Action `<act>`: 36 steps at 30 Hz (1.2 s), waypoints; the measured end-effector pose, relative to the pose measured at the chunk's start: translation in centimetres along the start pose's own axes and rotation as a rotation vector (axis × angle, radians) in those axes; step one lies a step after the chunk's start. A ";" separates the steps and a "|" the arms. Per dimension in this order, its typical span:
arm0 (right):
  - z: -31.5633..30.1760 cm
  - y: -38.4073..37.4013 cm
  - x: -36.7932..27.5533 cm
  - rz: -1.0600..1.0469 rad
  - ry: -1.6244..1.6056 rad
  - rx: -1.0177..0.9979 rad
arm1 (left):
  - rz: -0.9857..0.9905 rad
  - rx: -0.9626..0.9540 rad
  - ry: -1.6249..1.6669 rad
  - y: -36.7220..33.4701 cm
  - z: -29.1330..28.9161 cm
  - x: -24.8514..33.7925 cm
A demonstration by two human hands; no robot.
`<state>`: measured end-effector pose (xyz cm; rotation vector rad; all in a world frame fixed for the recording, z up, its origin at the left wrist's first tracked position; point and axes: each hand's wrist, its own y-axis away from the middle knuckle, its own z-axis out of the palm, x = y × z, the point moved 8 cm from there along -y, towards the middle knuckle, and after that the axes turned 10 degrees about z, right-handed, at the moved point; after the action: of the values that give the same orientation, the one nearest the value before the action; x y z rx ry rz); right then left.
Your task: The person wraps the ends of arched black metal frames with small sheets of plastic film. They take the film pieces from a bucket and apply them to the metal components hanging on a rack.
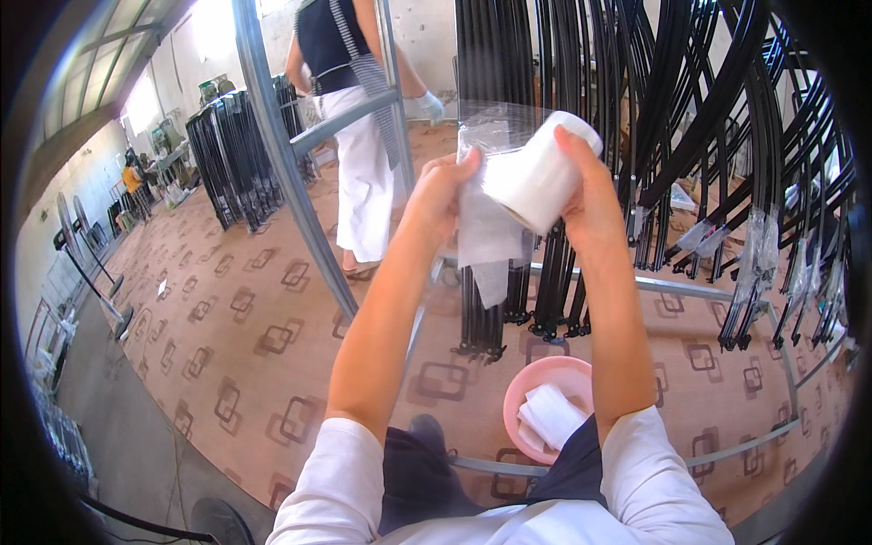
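A roll of clear stretch film [536,177] is tilted in my right hand [595,195], its thumb over the upper end and its fingers around the far side. Loose film spans from the roll toward my left hand [440,195]. That hand is closed on a thin white sheet [490,234], its thumb pressing the near face. The sheet and some film lie around a hanging bundle of black bars [498,54], whose lower ends show under the sheet. My left fingertips are partly hidden behind it.
A pink basin [518,392] with folded white sheets [552,416] sits on the floor by my legs. More black bars [758,100] hang on the right, some with plastic-wrapped ends. A grey metal frame [272,150] stands left, with a person [359,136] behind it.
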<state>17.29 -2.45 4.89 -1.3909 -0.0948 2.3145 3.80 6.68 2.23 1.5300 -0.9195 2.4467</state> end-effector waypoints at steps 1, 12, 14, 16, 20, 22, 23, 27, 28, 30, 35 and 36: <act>-0.4 -0.1 -0.5 -0.033 0.075 -0.003 | -0.022 -0.019 0.049 0.3 0.1 0.3; 2.1 -5.1 5.9 -0.009 0.553 -0.085 | 0.087 -0.192 0.144 1.7 0.3 4.1; 5.0 -5.9 7.8 0.053 0.512 -0.262 | 0.103 -0.092 0.048 2.3 -0.1 4.5; 7.7 -6.5 11.1 0.217 0.348 -0.417 | 0.288 -0.017 -0.695 1.8 -2.3 6.9; 11.2 -3.4 12.4 0.373 -0.093 -0.689 | 0.666 0.192 -1.501 3.9 -2.6 10.1; 11.7 -3.7 13.0 0.319 -0.128 -0.724 | 0.701 0.382 -1.373 4.6 -4.4 9.4; 12.1 -3.9 13.2 0.289 -0.151 -0.747 | 0.509 0.345 -0.973 3.9 -6.6 7.2; 10.0 -2.7 12.3 0.228 -0.077 -0.473 | 0.115 0.238 -0.193 5.1 -7.6 2.3; 9.6 -1.0 10.9 0.226 -0.150 -0.378 | 0.160 0.284 -0.285 5.2 -8.4 2.3; 8.6 0.9 9.4 0.094 -0.075 -0.244 | 0.288 0.352 -0.432 5.3 -8.7 3.1; 8.4 1.6 8.7 0.067 0.103 -0.289 | 0.426 0.379 -0.600 6.2 -8.7 5.2; 8.2 1.4 8.7 0.051 0.087 -0.288 | 0.474 0.398 -0.529 6.5 -9.0 5.6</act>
<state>6.33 1.08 1.38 -1.6466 -0.3834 2.3480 -8.50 5.09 1.35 2.4269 -1.0033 2.7073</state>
